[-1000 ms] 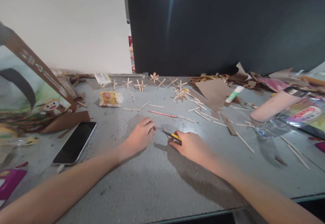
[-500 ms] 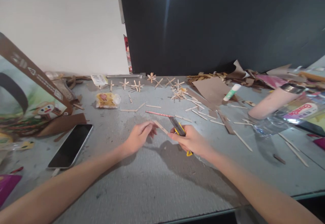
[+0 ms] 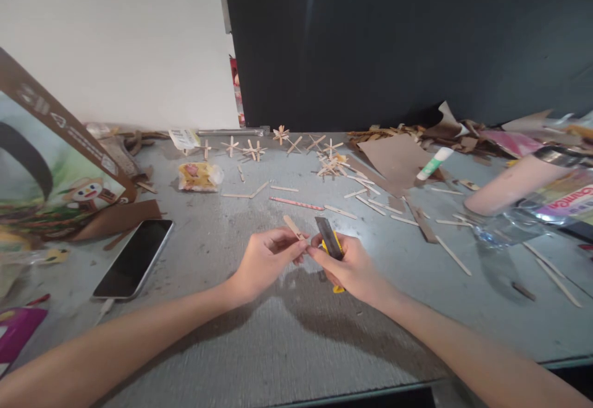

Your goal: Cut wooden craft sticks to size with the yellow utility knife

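Near the middle of the grey table, my left hand pinches a short wooden stick between thumb and fingers. My right hand is wrapped round a yellow and black utility knife, its dark end pointing up and away. The two hands nearly touch at the lower end of the stick. Just beyond them lie a red patterned pencil and a loose flat stick. Crossed and star-shaped stick pieces stand farther back.
A phone with a cable lies left, beside a printed bag. A yellow packet sits behind. On the right are a glue stick, cardboard, scattered sticks, a pink tumbler and a plastic bottle.
My left hand has moved right and its thumb now presses on the stick. The stick is tilted more steeply. The knife stays in my right hand, turned more upright.
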Action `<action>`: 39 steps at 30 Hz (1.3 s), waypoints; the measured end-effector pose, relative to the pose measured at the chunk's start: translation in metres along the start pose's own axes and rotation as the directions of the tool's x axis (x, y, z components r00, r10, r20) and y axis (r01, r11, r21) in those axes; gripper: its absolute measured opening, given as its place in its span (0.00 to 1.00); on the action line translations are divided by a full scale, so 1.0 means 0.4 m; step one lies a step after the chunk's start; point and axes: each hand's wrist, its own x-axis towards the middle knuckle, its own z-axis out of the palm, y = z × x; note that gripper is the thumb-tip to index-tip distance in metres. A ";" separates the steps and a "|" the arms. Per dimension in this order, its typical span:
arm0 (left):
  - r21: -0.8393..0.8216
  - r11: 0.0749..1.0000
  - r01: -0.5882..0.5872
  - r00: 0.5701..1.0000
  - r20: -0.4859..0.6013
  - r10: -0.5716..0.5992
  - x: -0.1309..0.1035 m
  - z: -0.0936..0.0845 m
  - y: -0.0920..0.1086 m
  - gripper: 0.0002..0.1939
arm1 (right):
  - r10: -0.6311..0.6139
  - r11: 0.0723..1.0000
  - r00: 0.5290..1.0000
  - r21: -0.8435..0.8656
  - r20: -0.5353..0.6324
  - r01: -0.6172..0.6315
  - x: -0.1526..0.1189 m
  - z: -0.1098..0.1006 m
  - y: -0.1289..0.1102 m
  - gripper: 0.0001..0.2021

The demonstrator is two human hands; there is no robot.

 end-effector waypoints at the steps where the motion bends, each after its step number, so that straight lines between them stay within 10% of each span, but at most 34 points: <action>1: -0.001 1.000 0.006 1.000 0.000 -0.006 0.000 0.000 0.000 0.17 | 0.000 1.000 1.000 0.003 0.001 0.000 -0.001 0.002 0.002 0.20; 32: 0.295 0.952 -0.083 0.996 0.046 0.073 -0.020 0.003 -0.052 0.10 | -0.097 0.985 0.988 -0.157 -0.122 0.078 0.016 0.008 0.016 0.18; 39: 0.269 0.957 -0.107 0.985 -0.103 0.140 -0.016 -0.004 -0.056 0.08 | -0.484 0.683 0.873 -0.596 0.064 0.423 0.001 -0.039 0.003 0.09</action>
